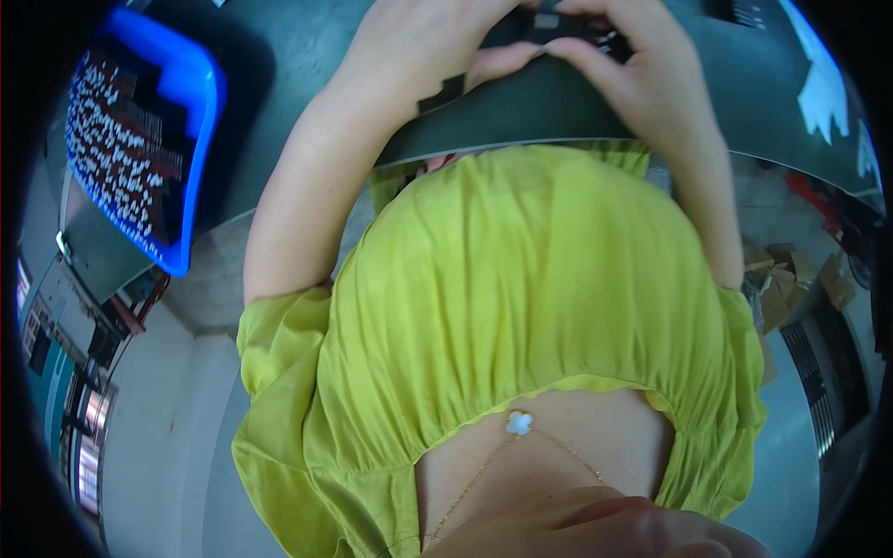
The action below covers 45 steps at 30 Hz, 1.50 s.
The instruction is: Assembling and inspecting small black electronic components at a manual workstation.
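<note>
A: Bench first: dark grey flat worktop (307, 56), runs across the top of view. The person in the yellow-green gathered top (521, 307) stands right against its edge.

B: Left side?

A: Blue plastic tray (200, 139), rounded corners, packed with rows of small white-tipped dark parts (112, 149). Well apart from both hands.

B: Hands?

A: Both at the far edge of the bench, together on one small black hard-looking part (549, 26). Left hand (423, 42) curled round its left end, thumb lying underneath. Right hand (633, 70) has fingers pressed together over its right end, thumb meeting the left one. Neither hand is spread.

B: How will it handle?

A: My guess: light, rigid, probably moulded plastic. Small enough to slip, so pinch at both ends, as now. Mostly hidden; can't tell its exact shape.
</note>
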Each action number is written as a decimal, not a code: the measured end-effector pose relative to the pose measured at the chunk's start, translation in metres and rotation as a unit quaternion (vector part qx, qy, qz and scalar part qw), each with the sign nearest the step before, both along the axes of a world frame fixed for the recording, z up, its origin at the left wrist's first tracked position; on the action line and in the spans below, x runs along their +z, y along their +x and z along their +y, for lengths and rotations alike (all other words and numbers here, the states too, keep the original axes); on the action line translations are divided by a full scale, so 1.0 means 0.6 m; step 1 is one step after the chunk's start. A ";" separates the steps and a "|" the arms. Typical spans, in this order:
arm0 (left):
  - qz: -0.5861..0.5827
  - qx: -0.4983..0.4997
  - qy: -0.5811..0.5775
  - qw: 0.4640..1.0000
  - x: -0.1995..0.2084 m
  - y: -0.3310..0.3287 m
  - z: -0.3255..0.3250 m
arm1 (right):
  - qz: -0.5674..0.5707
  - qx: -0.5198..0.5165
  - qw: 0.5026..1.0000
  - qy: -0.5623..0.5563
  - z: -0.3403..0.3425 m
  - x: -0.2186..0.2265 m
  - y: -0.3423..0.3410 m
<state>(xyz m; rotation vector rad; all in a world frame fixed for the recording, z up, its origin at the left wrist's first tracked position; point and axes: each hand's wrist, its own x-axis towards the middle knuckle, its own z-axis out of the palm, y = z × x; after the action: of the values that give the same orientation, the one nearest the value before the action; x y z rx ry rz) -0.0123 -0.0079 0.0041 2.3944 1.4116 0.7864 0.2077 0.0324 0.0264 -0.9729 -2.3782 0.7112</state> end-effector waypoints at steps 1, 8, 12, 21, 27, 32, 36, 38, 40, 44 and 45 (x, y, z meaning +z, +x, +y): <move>0.001 0.004 -0.007 1.000 0.001 0.001 -0.001 | 0.034 -0.018 0.998 -0.051 0.000 -0.007 0.003; 0.053 0.018 -0.063 0.996 -0.005 0.001 -0.001 | 0.054 -0.139 0.984 0.100 0.068 -0.013 0.184; -0.084 0.021 0.051 0.995 -0.010 -0.002 0.002 | 0.030 -0.206 0.976 0.071 0.098 -0.040 0.254; -0.298 0.085 -0.039 0.950 -0.021 0.001 -0.001 | 0.077 -0.245 0.947 0.191 0.112 -0.053 0.219; -0.487 -0.066 -0.085 0.867 -0.052 0.007 -0.004 | 0.152 -0.066 0.982 0.087 0.041 -0.028 0.071; -0.495 -0.100 -0.091 0.858 -0.040 -0.004 -0.007 | 0.262 -0.087 0.895 -0.352 0.002 -0.012 -0.038; -0.522 -0.052 -0.153 0.837 -0.017 -0.009 -0.011 | 0.159 -0.001 0.955 -0.249 0.020 0.003 -0.018; -0.504 0.007 -0.161 0.849 -0.017 -0.011 -0.009 | 0.092 0.079 0.970 -0.212 0.024 0.006 -0.007; -0.522 0.033 -0.138 0.841 -0.012 -0.001 -0.005 | 0.046 0.072 0.975 -0.207 0.013 0.021 -0.022; -0.551 0.045 -0.120 0.825 -0.014 0.010 0.001 | 0.214 -0.075 0.974 0.029 0.011 -0.014 -0.019; -0.570 0.039 -0.123 0.811 -0.015 0.008 0.000 | 0.189 -0.046 0.976 0.094 0.013 -0.008 -0.022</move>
<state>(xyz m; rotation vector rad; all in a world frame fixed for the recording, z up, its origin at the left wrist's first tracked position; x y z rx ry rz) -0.0075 -0.0076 -0.0048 1.1734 0.9489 1.5519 0.1945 0.0403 0.0215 -0.7828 -2.0124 0.5658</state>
